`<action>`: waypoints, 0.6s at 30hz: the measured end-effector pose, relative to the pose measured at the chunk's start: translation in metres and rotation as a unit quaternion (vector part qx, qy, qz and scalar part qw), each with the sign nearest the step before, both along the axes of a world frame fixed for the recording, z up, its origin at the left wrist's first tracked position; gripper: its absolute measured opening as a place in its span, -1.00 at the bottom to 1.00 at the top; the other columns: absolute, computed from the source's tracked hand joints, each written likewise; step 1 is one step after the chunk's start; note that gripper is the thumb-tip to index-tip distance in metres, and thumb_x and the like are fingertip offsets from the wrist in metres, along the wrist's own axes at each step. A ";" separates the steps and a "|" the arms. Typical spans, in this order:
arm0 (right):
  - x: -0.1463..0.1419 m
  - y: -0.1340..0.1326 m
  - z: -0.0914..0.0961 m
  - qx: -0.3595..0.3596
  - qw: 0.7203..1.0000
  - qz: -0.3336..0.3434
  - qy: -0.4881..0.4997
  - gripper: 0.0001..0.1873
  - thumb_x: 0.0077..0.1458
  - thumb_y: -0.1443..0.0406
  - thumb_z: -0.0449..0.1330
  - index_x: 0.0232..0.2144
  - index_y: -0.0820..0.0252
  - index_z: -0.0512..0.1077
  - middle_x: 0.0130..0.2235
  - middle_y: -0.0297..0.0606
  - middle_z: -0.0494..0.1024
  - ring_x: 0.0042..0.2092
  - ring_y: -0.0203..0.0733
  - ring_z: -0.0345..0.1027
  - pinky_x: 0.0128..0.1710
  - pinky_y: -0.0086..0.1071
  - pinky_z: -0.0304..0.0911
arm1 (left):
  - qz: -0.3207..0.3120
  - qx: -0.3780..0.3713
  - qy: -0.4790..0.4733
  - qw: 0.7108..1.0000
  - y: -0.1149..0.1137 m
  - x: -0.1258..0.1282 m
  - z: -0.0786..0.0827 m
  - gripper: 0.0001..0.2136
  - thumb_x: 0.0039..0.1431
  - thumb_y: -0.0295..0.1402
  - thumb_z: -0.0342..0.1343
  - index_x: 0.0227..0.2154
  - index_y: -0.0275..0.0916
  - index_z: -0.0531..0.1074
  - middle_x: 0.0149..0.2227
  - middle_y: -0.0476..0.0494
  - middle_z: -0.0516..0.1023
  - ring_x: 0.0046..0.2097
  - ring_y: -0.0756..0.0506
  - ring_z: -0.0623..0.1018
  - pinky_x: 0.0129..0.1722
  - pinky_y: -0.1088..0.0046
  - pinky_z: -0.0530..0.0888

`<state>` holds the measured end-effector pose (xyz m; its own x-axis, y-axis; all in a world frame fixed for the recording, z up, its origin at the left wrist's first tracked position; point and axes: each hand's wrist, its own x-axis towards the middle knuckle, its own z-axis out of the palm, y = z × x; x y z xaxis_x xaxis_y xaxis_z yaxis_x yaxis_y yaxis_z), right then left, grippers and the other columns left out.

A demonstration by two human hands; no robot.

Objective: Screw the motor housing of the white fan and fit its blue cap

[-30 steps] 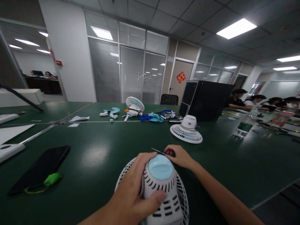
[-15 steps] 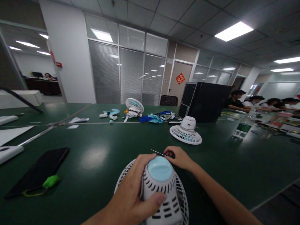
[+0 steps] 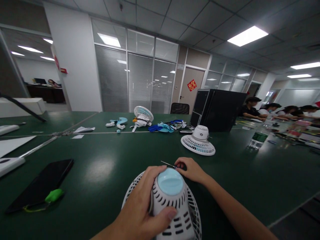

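A small white fan [image 3: 172, 213] lies face down on the green table close in front of me, its light blue knob [image 3: 170, 181] uppermost. My left hand [image 3: 145, 203] wraps round the fan's motor housing, thumb across the slotted side. Just beyond the knob, my right hand [image 3: 188, 169] has its fingers closed on a screwdriver [image 3: 168, 164], whose thin metal shaft points left. Most of the handle is hidden in the fingers. The fan's round grille spreads out beneath the housing.
A second fan [image 3: 198, 143] rests face down farther off, before a black computer case [image 3: 220, 108]. Another fan [image 3: 143, 116] stands among blue gloves and cloths. A bottle [image 3: 260, 136] is at right; a black phone-like slab [image 3: 47, 181] with a green tag lies left. Several people sit far right.
Both hands keep their places on the fan and the screwdriver. The view has tipped very slightly, so everything sits a few pixels lower.
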<state>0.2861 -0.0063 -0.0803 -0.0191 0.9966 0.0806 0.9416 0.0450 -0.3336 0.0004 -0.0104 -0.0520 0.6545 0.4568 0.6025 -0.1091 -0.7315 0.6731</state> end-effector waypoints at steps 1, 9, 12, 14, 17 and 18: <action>0.000 0.000 0.000 0.001 1.000 0.001 0.001 -0.72 0.27 0.17 0.19 -0.08 0.24 0.45 -0.07 -0.19 0.52 -0.11 -0.17 0.46 -0.10 -0.16 0.42 | 0.000 0.001 0.000 1.000 0.000 0.000 0.000 -0.43 0.17 -0.21 0.15 0.22 0.00 0.12 0.09 -0.19 0.39 0.05 -0.28 0.48 0.05 0.12 0.46; 0.001 0.000 -0.003 0.028 0.999 0.012 0.028 -0.74 0.27 0.17 0.19 -0.13 0.25 0.46 -0.13 -0.22 0.53 -0.15 -0.19 0.45 -0.13 -0.19 0.42 | 0.003 0.013 -0.019 1.000 0.000 0.002 -0.002 -0.43 0.16 -0.25 0.17 0.22 0.03 0.13 0.09 -0.14 0.40 0.05 -0.25 0.48 0.05 0.19 0.44; -0.001 -0.001 -0.001 0.072 0.996 0.011 0.060 -0.74 0.24 0.16 0.22 -0.14 0.24 0.46 -0.16 -0.23 0.53 -0.17 -0.19 0.44 -0.12 -0.18 0.39 | 0.002 0.011 -0.017 1.000 0.001 0.002 -0.001 -0.42 0.17 -0.25 0.17 0.22 0.06 0.12 0.09 -0.12 0.40 0.05 -0.24 0.48 0.06 0.20 0.44; -0.003 -0.002 0.003 0.117 0.989 0.006 0.088 -0.72 0.23 0.16 0.21 -0.11 0.23 0.46 -0.15 -0.19 0.54 -0.16 -0.15 0.43 -0.09 -0.15 0.36 | 0.003 0.012 -0.019 1.000 0.001 0.002 -0.002 -0.43 0.18 -0.23 0.17 0.22 0.06 0.12 0.09 -0.12 0.40 0.05 -0.23 0.48 0.05 0.21 0.44; -0.011 -0.008 0.017 0.193 0.972 0.005 0.136 -0.63 0.26 0.09 0.12 -0.04 0.21 0.44 -0.08 -0.08 0.53 -0.10 -0.08 0.42 -0.05 -0.12 0.32 | 0.007 0.017 -0.020 1.000 0.002 0.002 -0.004 -0.44 0.19 -0.20 0.16 0.22 0.05 0.13 0.08 -0.13 0.40 0.04 -0.23 0.48 0.04 0.21 0.44; -0.015 -0.012 0.023 0.216 0.965 0.012 0.152 -0.58 0.28 0.05 0.07 -0.01 0.21 0.43 -0.05 -0.06 0.53 -0.07 -0.06 0.42 -0.04 -0.12 0.32 | 0.008 0.019 -0.019 1.000 0.002 0.002 -0.005 -0.44 0.19 -0.19 0.16 0.22 0.05 0.13 0.08 -0.14 0.40 0.04 -0.23 0.49 0.04 0.21 0.45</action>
<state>0.2709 -0.0187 -0.0576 0.0481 0.8686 0.4931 0.8004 0.2618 -0.5392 0.0019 -0.0085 -0.0571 0.6240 0.4429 0.6438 -0.1228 -0.7580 0.6405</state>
